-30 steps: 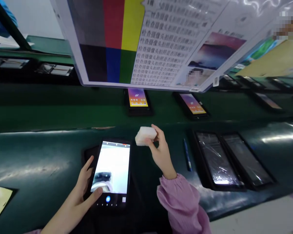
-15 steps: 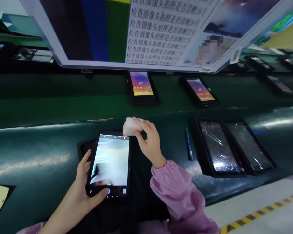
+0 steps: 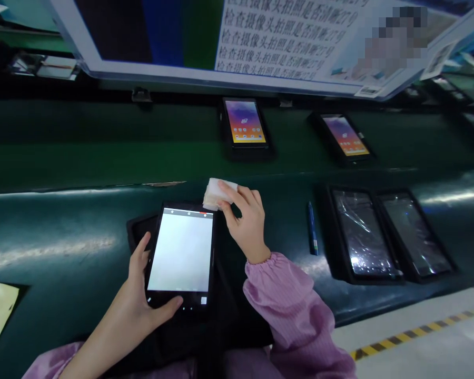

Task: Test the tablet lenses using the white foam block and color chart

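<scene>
My left hand (image 3: 136, 305) grips the lower left corner of a black tablet (image 3: 180, 252) whose screen glows plain white; the thumb rests on its bottom edge. The tablet lies over a dark tray (image 3: 137, 231) on the green bench. My right hand (image 3: 243, 221) pinches a folded white cloth (image 3: 215, 192) just past the tablet's top right corner, beside the screen's upper edge. Both arms wear pink sleeves.
Two lit tablets (image 3: 245, 122) (image 3: 344, 136) lie on the green belt behind. Two dark film-covered tablets (image 3: 361, 234) (image 3: 416, 234) rest at the right, a blue pen (image 3: 312, 236) beside them. A colour and text test chart (image 3: 260, 42) hangs overhead. A yellow-black floor line (image 3: 418, 331) runs lower right.
My right hand lowered the white cloth from mid-air down to the tablet's top right corner. The tablet's camera image gave way to a plain white screen. My view tilted downward.
</scene>
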Available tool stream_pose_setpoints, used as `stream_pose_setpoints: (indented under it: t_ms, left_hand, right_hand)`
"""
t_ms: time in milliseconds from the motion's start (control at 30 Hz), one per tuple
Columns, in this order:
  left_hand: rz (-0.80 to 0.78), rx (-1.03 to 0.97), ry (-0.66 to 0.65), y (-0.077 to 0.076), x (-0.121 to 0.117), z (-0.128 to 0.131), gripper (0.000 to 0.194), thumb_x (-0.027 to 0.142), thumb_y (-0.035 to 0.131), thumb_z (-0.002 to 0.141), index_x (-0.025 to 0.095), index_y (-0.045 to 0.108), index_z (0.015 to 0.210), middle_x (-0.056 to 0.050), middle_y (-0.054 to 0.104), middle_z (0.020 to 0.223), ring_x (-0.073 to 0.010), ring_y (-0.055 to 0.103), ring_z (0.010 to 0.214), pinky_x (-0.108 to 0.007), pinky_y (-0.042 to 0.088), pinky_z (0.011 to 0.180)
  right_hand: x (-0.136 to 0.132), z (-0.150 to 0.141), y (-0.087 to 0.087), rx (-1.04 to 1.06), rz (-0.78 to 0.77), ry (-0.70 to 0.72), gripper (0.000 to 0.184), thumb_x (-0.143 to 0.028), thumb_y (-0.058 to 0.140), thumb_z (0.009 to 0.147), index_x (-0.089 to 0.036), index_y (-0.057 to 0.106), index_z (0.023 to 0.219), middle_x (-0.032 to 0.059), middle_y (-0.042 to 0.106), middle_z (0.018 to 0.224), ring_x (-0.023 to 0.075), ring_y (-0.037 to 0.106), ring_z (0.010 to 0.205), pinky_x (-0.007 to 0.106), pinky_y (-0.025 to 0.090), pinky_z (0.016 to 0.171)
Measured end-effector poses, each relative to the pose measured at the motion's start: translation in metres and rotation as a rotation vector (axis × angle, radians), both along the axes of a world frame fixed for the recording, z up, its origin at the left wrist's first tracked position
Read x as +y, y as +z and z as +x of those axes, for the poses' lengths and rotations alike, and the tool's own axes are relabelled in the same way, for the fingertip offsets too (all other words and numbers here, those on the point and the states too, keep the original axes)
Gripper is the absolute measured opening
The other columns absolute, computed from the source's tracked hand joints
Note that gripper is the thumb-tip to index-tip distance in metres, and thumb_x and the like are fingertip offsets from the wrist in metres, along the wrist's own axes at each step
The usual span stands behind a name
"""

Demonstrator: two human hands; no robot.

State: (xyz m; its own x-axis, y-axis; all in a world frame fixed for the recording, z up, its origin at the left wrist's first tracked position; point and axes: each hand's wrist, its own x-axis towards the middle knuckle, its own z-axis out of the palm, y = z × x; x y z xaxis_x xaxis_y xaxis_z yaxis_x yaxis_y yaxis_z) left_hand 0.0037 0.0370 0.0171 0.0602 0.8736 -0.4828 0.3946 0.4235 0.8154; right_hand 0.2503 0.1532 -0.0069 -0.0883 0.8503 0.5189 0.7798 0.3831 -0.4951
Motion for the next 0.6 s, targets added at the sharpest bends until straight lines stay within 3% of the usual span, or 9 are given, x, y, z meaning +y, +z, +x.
stream_pose_setpoints:
  t_ms: [100, 233, 367, 500, 600]
  left_hand:
    - [-0.009, 0.038, 0.024, 0.004, 0.0, 0.004, 0.115, 0.042, 0.075, 0.081, 0.032, -0.004, 0.163, -0.019, 0.042, 0.155, -0.0444, 0.023, 0.156, -0.072, 0.026, 0.118]
    - [0.0, -0.072, 0.02, 0.007, -0.002, 0.001, 0.116, 0.038, 0.076, 0.079, 0.037, -0.003, 0.163, -0.016, 0.04, 0.157, -0.0413, 0.042, 0.147, -0.067, 0.031, 0.119]
    - [-0.011, -0.105, -0.007, 0.003, -0.001, -0.006, 0.12, 0.035, 0.079, 0.076, 0.035, -0.002, 0.164, -0.016, 0.037, 0.162, -0.0422, 0.028, 0.155, -0.067, 0.025, 0.122]
    - [0.003, -0.162, -0.075, 0.001, 0.002, -0.007, 0.13, 0.025, 0.081, 0.073, 0.03, -0.01, 0.164, -0.017, 0.03, 0.167, -0.0396, 0.026, 0.156, -0.063, 0.016, 0.126]
    - [0.057, -0.249, -0.158, 0.002, 0.009, -0.006, 0.142, 0.029, 0.09, 0.066, 0.022, -0.012, 0.165, -0.019, 0.031, 0.168, -0.04, 0.033, 0.153, -0.055, 0.024, 0.127]
  right_hand:
    - [0.0, 0.001, 0.0, -0.008, 0.0, -0.007, 0.031, -0.028, 0.052, 0.107, -0.03, 0.068, 0.133, 0.0061, 0.068, 0.109, 0.0251, 0.055, 0.087, 0.04, 0.052, 0.077]
    - [0.0, -0.001, -0.001, 0.003, 0.008, -0.006, 0.031, -0.027, 0.054, 0.106, -0.03, 0.067, 0.134, 0.006, 0.068, 0.109, 0.0255, 0.056, 0.088, 0.04, 0.053, 0.078]
    - [0.003, 0.002, -0.004, -0.007, 0.023, -0.01, 0.031, -0.028, 0.054, 0.106, -0.029, 0.066, 0.135, 0.0062, 0.069, 0.107, 0.0255, 0.057, 0.087, 0.041, 0.053, 0.078]
    - [-0.004, 0.011, 0.004, -0.015, 0.042, 0.007, 0.031, -0.032, 0.054, 0.105, -0.026, 0.067, 0.133, 0.008, 0.069, 0.102, 0.0272, 0.059, 0.087, 0.043, 0.054, 0.08]
    - [0.01, 0.003, 0.005, 0.018, -0.052, -0.024, 0.034, -0.042, 0.055, 0.105, -0.026, 0.067, 0.132, 0.0124, 0.068, 0.109, 0.0322, 0.062, 0.1, 0.05, 0.052, 0.092]
